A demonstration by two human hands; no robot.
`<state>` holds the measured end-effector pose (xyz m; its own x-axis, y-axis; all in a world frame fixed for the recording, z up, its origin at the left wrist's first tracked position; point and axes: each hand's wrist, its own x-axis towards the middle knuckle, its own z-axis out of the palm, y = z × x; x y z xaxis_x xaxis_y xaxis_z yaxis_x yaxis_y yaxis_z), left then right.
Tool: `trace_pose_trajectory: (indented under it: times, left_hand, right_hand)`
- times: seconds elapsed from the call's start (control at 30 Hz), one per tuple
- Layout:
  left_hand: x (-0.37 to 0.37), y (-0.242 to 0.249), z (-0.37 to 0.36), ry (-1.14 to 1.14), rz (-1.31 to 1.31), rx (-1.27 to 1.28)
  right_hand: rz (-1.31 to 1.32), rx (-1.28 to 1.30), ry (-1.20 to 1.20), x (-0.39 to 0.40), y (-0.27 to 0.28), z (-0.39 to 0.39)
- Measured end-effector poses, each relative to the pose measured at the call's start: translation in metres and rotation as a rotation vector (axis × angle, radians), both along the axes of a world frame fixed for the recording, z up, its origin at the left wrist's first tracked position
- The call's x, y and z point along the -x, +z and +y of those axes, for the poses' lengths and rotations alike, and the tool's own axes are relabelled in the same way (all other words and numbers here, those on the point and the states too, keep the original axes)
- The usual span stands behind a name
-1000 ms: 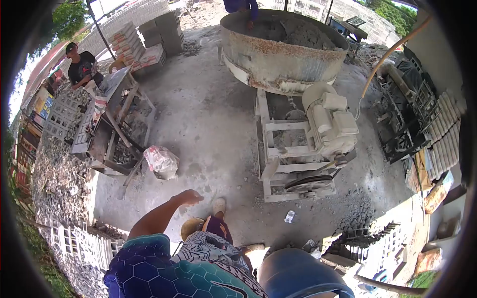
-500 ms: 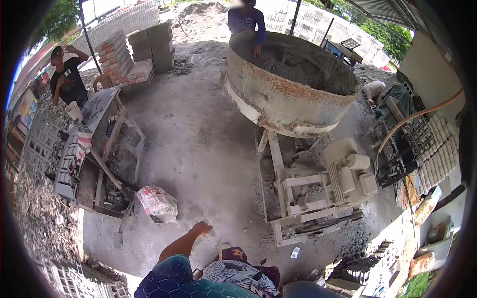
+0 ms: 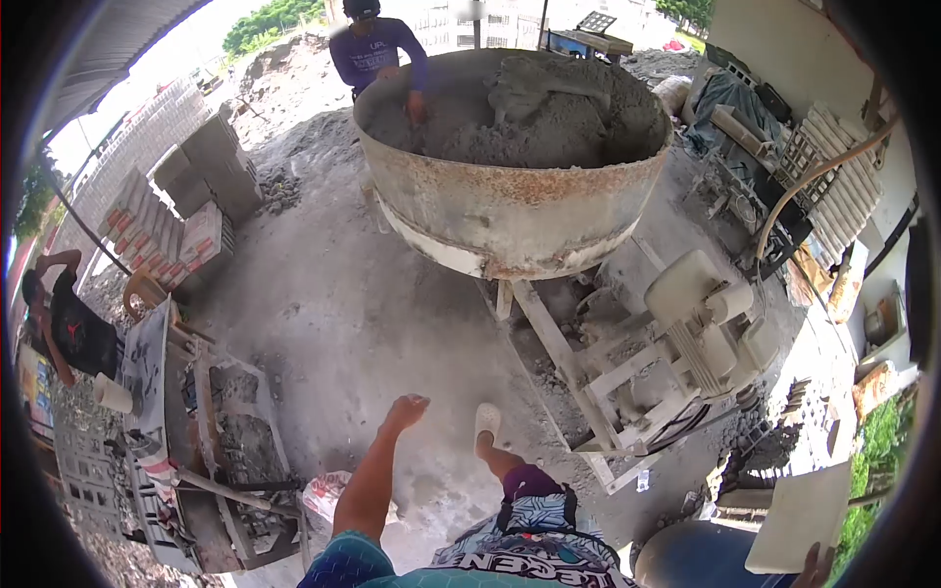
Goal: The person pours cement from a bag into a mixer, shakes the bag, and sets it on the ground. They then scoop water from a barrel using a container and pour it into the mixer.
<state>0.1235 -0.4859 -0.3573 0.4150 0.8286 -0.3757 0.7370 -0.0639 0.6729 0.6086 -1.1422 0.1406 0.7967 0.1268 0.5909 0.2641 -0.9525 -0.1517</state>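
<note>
My left hand (image 3: 408,412) hangs over the dusty floor at the lower middle, its fingers curled together with nothing visible in them. At the lower right edge, my right hand (image 3: 816,565) shows in part, its fingers on the lower edge of a pale flat panel (image 3: 806,514). Beside the panel lies a rounded blue surface (image 3: 694,555). Ahead stands a large rusty round mixing tub (image 3: 520,211) with grey mix (image 3: 549,127) inside. My foot in a pale shoe (image 3: 487,419) is forward on the floor.
A person in a blue shirt (image 3: 377,54) reaches into the tub. Another person in black (image 3: 80,328) stands left, by a workbench (image 3: 147,367). A motor on a frame (image 3: 701,333) is right of centre. A white and red sack (image 3: 328,495) lies low left.
The view has turned and moved closer to the tub. My right hand and the pale panel have come into view. My foot now shows ahead. The person in black has slid left and lower in view.
</note>
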Motion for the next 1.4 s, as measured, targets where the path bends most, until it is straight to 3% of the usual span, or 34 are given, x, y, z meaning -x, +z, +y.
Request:
trace_pose_trajectory:
  times: [0.03,0.1,0.17,0.2,0.23,0.27,0.33,0.37,0.43,0.57,0.6,0.67,0.7,0.73,0.77,0.8,0.87,0.97,1.13,1.27,1.33,1.4]
  left_hand:
    - [0.024,-0.021,0.039,-0.102,0.007,-0.136]
    - [0.047,0.029,0.066,0.416,-0.106,0.187]
    - [0.098,0.035,0.089,0.575,-0.176,0.360]
    - [0.123,0.035,0.096,0.566,-0.064,0.434]
    - [0.148,0.035,0.102,0.571,-0.029,0.492]
    - [0.160,0.046,0.100,0.641,0.003,0.529]
    - [0.184,0.067,0.092,0.748,0.043,0.611]
    - [0.194,0.070,0.090,0.785,0.052,0.657]
    - [0.223,0.043,0.080,0.857,0.063,0.770]
    - [0.240,0.046,0.080,0.821,-0.029,0.865]
    - [0.251,0.043,0.098,0.800,-0.026,0.868]
    - [0.278,0.021,0.146,0.220,0.054,0.861]
    - [0.278,0.020,0.169,0.286,0.074,0.833]
    - [0.263,0.050,0.201,0.354,0.099,0.805]
    - [0.254,0.073,0.241,0.291,0.206,0.721]
    - [0.271,0.051,0.276,0.276,0.201,0.714]
    - [0.308,-0.003,0.348,0.721,-0.155,0.909]
    - [0.325,0.014,0.479,0.710,-0.083,0.789]
    - [0.375,0.031,0.654,0.714,-0.183,0.621]
    - [0.401,0.023,0.712,0.817,-0.278,0.522]
    - [0.406,0.024,0.711,0.861,-0.298,0.501]
    - [0.407,0.024,0.690,0.963,-0.216,0.563]
  right_hand:
    - [0.153,-0.119,-0.034,-0.031,-0.021,0.000]
    - [0.242,-0.594,0.224,-0.064,-0.047,0.055]
    - [0.171,-0.513,0.211,-0.022,-0.014,0.193]
    - [0.342,-0.552,0.151,-0.018,0.000,0.237]
    - [0.260,-0.589,0.314,-0.028,-0.008,0.271]
    - [0.354,-0.568,0.252,-0.024,0.007,0.317]
    - [0.132,-0.606,0.352,-0.028,0.006,0.403]
    - [0.220,-0.571,0.392,-0.023,0.022,0.445]
    - [0.197,-0.550,0.491,-0.022,0.031,0.514]
    - [0.199,-0.403,0.476,-0.021,0.050,0.616]
    - [0.243,-0.372,0.404,-0.018,0.058,0.641]
    - [0.216,-0.507,0.550,-0.003,0.064,0.698]
    - [0.231,-0.521,0.545,0.005,0.070,0.724]
    - [0.250,-0.533,0.539,0.015,0.076,0.749]
    - [0.223,-0.545,0.599,0.015,0.076,0.769]
    - [0.209,-0.549,0.589,0.019,0.079,0.789]
    - [0.289,-0.523,0.669,0.028,0.096,0.834]
    - [0.294,-0.455,0.657,0.042,0.112,0.899]
    - [0.357,-0.320,0.643,0.056,0.127,1.008]
    - [0.259,-0.284,0.662,0.032,0.121,1.096]
    - [0.403,-0.159,0.690,0.020,0.126,1.141]
    - [0.337,-0.131,0.693,0.002,0.121,1.189]
